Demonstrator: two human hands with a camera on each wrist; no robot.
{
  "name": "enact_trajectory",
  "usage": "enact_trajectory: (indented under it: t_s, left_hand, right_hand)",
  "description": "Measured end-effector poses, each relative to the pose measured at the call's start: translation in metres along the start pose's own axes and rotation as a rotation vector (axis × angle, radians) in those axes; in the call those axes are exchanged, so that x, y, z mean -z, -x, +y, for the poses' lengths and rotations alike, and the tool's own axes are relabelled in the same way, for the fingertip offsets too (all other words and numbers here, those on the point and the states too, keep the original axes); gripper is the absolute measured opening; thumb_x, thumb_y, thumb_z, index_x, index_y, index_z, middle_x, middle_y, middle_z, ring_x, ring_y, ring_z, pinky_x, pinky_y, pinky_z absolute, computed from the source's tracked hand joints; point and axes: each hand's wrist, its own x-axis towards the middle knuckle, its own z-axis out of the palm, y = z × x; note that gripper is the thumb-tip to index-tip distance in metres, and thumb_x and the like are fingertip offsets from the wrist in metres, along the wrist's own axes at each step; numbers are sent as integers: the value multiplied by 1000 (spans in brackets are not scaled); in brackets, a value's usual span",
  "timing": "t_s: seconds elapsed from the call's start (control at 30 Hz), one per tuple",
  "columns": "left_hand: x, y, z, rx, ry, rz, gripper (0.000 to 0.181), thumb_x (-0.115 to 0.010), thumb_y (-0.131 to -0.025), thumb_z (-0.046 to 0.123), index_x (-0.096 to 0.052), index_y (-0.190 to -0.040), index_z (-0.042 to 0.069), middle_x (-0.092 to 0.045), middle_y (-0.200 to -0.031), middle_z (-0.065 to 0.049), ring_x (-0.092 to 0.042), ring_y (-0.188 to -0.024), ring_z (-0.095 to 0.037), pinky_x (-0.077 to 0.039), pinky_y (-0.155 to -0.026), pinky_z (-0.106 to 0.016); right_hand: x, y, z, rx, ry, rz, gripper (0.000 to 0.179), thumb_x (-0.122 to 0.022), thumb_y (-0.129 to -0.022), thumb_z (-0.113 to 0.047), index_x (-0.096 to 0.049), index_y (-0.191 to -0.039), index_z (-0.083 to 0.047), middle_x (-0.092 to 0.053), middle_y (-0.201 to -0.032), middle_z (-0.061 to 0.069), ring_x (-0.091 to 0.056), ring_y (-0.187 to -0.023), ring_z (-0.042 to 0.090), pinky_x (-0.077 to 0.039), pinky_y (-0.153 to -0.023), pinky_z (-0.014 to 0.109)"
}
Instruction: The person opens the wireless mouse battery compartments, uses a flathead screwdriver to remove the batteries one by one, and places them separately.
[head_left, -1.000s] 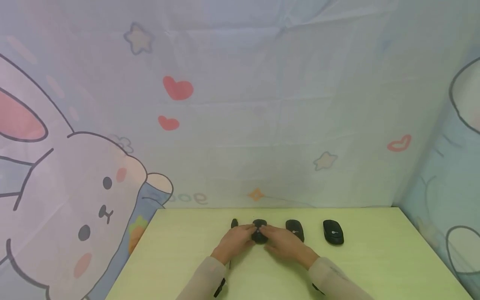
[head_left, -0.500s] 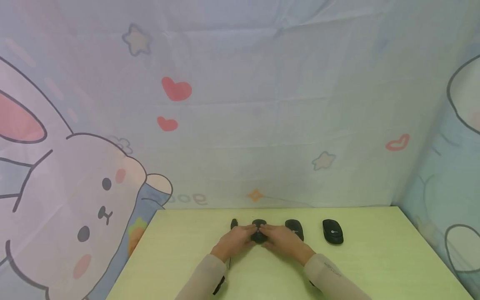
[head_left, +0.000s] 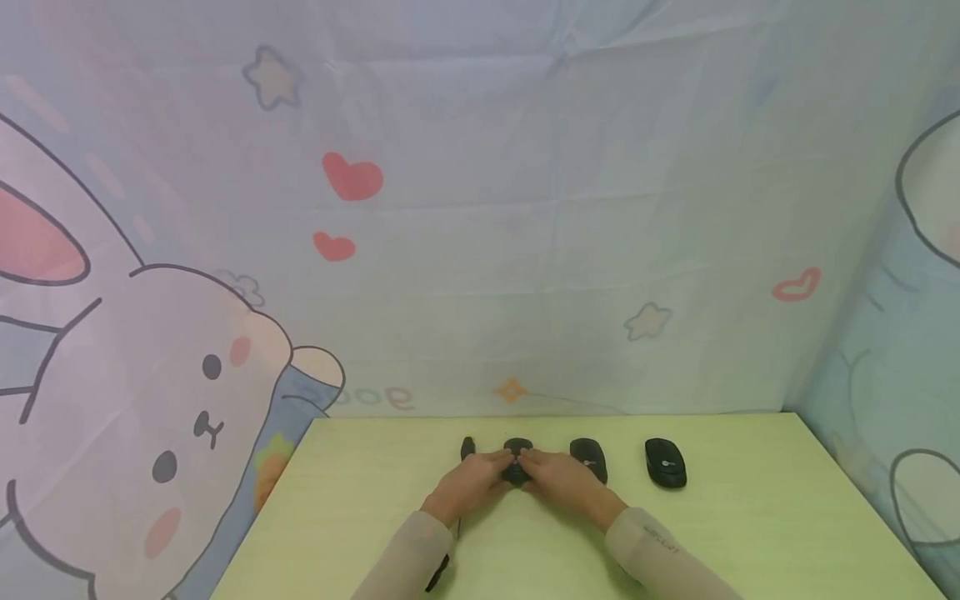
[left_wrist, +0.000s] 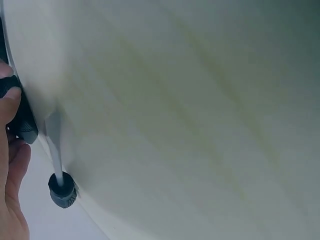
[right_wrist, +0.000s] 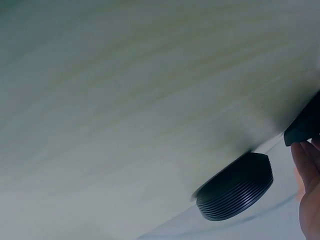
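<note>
A black computer mouse (head_left: 517, 473) lies near the table's far edge, between my two hands. My left hand (head_left: 468, 483) holds its left side, and my right hand (head_left: 562, 481) holds it from the right; the fingertips almost meet over it. Thumb and fingers sit on the mouse's edge (left_wrist: 22, 122) in the left wrist view. In the right wrist view, fingers (right_wrist: 305, 157) touch the underside corner of the mouse (right_wrist: 302, 127). Beside my left hand lies a screwdriver with a black handle (head_left: 468, 447) and a flat blade (left_wrist: 53, 132). My left hand partly covers its shaft.
A second black mouse (head_left: 588, 457) lies just right of my right hand, which partly hides it. A third black mouse (head_left: 666, 463) lies farther right. The pale yellow-green table (head_left: 765, 517) ends at a printed cloth backdrop (head_left: 480, 333).
My right forearm has shifted slightly left. Both hands stay on the mouse, and the mice and screwdriver have not visibly moved.
</note>
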Motion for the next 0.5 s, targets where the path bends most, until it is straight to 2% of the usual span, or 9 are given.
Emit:
enact_trajectory:
  t_s: [0.1, 0.23, 0.37, 0.5]
  left_hand:
    - [3, -1, 2, 5, 31, 25, 45, -70, -103, 26, -64, -143, 6, -67, -145, -10, -68, -130, -26, -59, -108, -34]
    - [5, -1, 3, 5, 87, 71, 41, -72, -101, 25, -67, -138, 7, -72, -137, -9, -70, -127, -25, -59, -108, -35]
    - [5, 2, 4, 30, 143, 103, 40, -72, -101, 25, -67, -137, 10, -73, -137, -6, -70, -127, -24, -59, -109, -36]
    - [10, 6, 5, 46, 169, 123, 40, -74, -99, 22, -67, -137, 12, -73, -137, -5, -70, -127, -24, -59, -108, -37]
  right_hand:
    - [1, 0, 1, 7, -11, 26, 47, -66, -103, -29, -64, -140, 0, -69, -141, 17, -72, -122, 32, -62, -102, 41]
    - [0, -1, 5, 30, -63, 75, 45, -66, -104, -29, -64, -140, -3, -70, -140, 14, -75, -115, 29, -65, -96, 37]
    - [0, -3, 7, 52, -155, 104, 38, -66, -104, -31, -65, -136, -9, -74, -133, 7, -78, -108, 22, -66, -89, 30]
    - [13, -4, 6, -21, -309, 72, 39, -67, -103, -33, -69, -135, -11, -78, -125, 4, -78, -106, 21, -66, -89, 31]
